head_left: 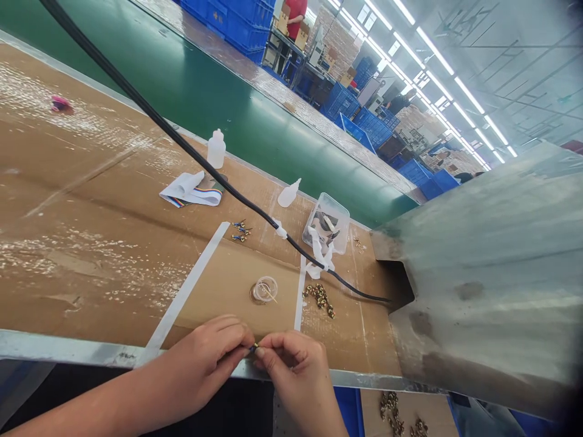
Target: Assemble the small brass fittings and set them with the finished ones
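Observation:
My left hand point(204, 358) and my right hand point(291, 376) meet at the bench's front edge. Both pinch a small wired terminal point(252, 348) between fingertips, and the fingers hide most of it. Ahead of my hands, a loose heap of brass ring terminals point(320, 300) lies on the cardboard bench cover point(228, 285). A round clear plastic lid point(265, 289) sits to its left. Farther off lie several small wired terminals point(240, 230). A black cable point(195, 159) crosses the bench above my hands without touching them.
A clear plastic box point(328, 221), rainbow ribbon cable point(194, 195) and plastic dropper bottles point(217, 149) stand on the bench. A large metal hood point(478, 267) fills the right side. Beyond lies a green conveyor belt point(228, 124). A person in red point(295, 18) stands among blue crates point(228, 18).

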### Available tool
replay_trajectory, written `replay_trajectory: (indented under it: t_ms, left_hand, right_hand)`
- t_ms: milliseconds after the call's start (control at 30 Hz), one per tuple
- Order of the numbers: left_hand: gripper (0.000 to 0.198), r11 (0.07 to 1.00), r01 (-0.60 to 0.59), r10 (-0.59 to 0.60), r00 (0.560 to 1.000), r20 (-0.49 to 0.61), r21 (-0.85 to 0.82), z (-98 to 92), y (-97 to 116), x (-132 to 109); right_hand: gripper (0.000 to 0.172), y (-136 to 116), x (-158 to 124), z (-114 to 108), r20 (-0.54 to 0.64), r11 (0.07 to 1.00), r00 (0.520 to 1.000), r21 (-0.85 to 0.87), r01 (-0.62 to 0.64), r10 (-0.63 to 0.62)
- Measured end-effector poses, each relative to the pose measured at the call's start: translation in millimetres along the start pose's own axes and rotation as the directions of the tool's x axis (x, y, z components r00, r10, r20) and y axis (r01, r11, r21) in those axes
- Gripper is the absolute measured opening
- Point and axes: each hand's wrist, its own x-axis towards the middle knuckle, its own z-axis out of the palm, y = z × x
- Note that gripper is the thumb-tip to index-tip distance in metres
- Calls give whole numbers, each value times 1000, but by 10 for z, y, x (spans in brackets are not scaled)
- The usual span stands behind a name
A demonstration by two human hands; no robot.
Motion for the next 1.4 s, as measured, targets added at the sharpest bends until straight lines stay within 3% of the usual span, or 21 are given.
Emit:
replay_trajectory:
  t_ms: [233, 767, 1400]
  left_hand:
    - [22, 1000, 1, -1, 1000, 1, -10, 2, 4, -15]
    - [24, 999, 1, -1, 1000, -10, -36, -27, 16, -6]
    - [22, 1000, 2, -2, 1000, 6, -16, -42, 19, 16]
  right_hand:
    - [13, 5, 12, -16, 29, 1000, 1000, 0, -11, 11]
    - [16, 29, 60, -77, 94, 948, 956, -134, 288, -277]
    - [16, 22, 85, -112, 119, 942, 948, -127, 309, -295]
